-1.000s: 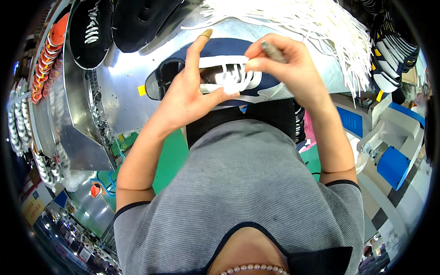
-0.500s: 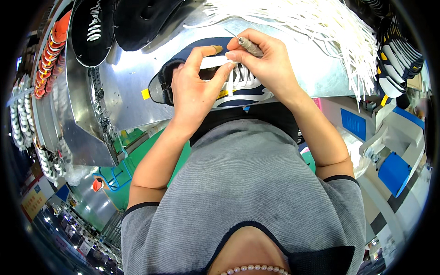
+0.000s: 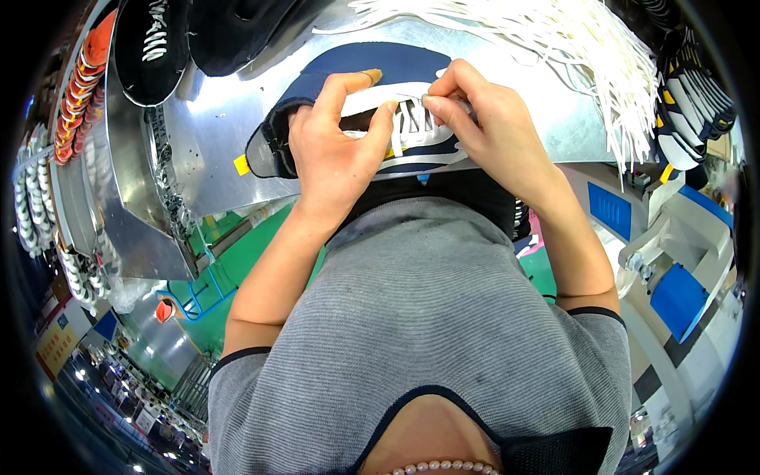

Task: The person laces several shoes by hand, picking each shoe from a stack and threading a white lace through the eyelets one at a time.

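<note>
A navy shoe upper (image 3: 380, 59) with white trim lies on the metal table in front of me, its heel end toward the left. A white shoelace (image 3: 416, 127) runs in rows across its opening. My left hand (image 3: 332, 146) grips the upper by the eyelet edge, thumb inside and index finger above; a tan cover sits on that fingertip. At the lace rows' right end, my right hand (image 3: 495, 123) pinches thumb and index finger together on the shoelace. The wrapped-handle tool is hidden from view, so I cannot tell whether it is still in that hand.
A large pile of loose white laces (image 3: 554, 47) spreads over the table's far right. Two black uppers (image 3: 150, 55) lie at the far left. Stacked orange pieces (image 3: 83, 79) hang beyond the left edge. More navy and white uppers (image 3: 689, 111) stand at the right, above a blue-and-grey chair (image 3: 679, 297).
My right hand has shifted right and slightly down, and the wrapped-handle tool that showed in it is out of sight. My left hand stays on the upper.
</note>
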The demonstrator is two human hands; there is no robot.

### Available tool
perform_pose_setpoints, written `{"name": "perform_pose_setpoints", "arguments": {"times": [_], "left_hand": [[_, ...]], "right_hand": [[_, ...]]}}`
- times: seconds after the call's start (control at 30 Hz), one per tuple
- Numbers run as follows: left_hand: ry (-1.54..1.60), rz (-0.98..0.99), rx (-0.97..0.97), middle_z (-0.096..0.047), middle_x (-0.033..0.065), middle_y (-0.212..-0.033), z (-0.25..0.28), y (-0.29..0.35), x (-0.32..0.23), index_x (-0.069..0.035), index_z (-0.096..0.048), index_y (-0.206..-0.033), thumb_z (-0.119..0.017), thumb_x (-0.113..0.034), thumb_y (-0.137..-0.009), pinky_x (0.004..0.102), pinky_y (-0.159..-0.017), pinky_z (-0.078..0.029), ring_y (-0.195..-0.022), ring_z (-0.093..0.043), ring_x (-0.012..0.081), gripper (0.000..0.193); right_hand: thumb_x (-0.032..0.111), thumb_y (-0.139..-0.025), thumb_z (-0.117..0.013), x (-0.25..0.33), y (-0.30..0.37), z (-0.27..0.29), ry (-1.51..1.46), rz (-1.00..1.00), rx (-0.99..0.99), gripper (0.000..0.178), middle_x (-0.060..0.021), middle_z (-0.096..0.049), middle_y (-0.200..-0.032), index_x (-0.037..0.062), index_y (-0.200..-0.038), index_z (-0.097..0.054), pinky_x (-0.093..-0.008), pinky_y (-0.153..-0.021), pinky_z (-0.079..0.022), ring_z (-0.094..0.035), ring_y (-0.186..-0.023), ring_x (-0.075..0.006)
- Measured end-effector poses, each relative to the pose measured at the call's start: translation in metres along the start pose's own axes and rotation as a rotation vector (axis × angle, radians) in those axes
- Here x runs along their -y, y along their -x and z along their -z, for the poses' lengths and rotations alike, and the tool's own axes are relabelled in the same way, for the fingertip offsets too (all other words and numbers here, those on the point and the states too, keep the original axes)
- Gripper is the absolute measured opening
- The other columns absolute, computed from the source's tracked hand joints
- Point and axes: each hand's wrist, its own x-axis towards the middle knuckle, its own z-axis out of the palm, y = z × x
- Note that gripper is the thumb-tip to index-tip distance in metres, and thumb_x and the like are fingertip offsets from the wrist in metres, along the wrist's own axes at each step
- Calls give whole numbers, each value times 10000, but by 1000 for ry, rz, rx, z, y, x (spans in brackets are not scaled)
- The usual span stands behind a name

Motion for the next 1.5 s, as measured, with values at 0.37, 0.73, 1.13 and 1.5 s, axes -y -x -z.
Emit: {"name": "perform_pose_setpoints", "arguments": {"times": [0.37, 0.73, 1.13, 1.5], "left_hand": [[77, -74, 39, -722, 119, -958, 6, 1, 3, -18, -605, -1136, -680, -20, -835, 297, -705, -531, -781, -707, 224, 310], [612, 346, 234, -659, 105, -1069, 16, -23, -12, 9, -531, -1245, -719, 12, -828, 291, -849, -538, -928, -666, 156, 458], [707, 445, 350, -651, 76, -1030, 23, -30, -13, -14, -507, -1287, -687, -77, -911, 258, -825, -517, -916, -631, 120, 422], [367, 287, 281, -680, 141, -1006, 22, -34, -14, -39, -469, -1361, -601, -187, -992, 297, -808, -496, -914, -638, 168, 419]], "right_hand": [[157, -911, -600, 8, -26, -4, 437, 171, 146, 141, -125, -648, -736, 40, -984, -567, -389, -592, -500, -650, -671, -301], [102, -893, -710, -20, -12, -29, -476, -102, -492, 175, -1, -674, -814, 32, -1046, -664, -204, -619, -466, -578, -722, -31], [43, -691, -746, -13, -6, -28, 45, 344, -291, 270, 4, -641, -737, 158, -932, -703, -296, -502, -451, -619, -587, -193], [40, -815, -714, 3, 33, -27, -285, 32, -107, 179, -30, -682, -773, 64, -991, -737, -255, -534, -469, -612, -619, -98]]}}
